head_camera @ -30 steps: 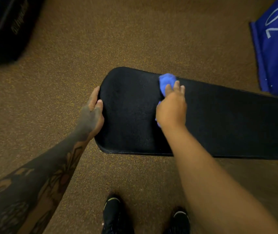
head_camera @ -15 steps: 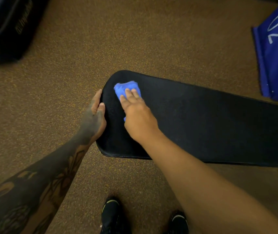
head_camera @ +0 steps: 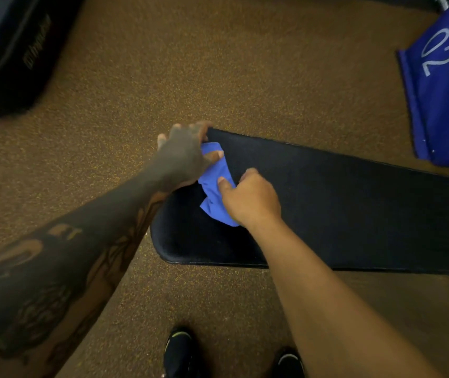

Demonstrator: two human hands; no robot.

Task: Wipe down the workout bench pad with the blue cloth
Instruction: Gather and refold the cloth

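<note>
Both hands meet over the blue cloth (head_camera: 216,186) at the rounded end of the black bench pad (head_camera: 340,208): the tattooed left hand (head_camera: 182,156) is curled around the cloth's upper part, thumb pressed across the fabric, its other fingertips hidden over the pad's far corner; the right hand (head_camera: 250,199) is closed loosely on the lower part, thumb on top and fingers folded out of sight beneath the knuckles. The cloth lies bunched on the pad between the two hands — how much of it sits under the right palm cannot be made out. The pad runs off the right edge of the frame, and its near rim is crossed by the right forearm. Half a second earlier the left hand only rested against the pad's end while the right hand alone pushed the cloth flat across the surface; now the left hand has come over onto the cloth and the right has drawn back towards the near side. On the speckled brown floor (head_camera: 217,64), two dark shoes (head_camera: 179,350) are cut off at the bottom edge — a blue fabric panel marked "02" (head_camera: 441,94) and a dark padded object (head_camera: 13,50) with blurred lettering sit partly out of frame at the upper corners.
</note>
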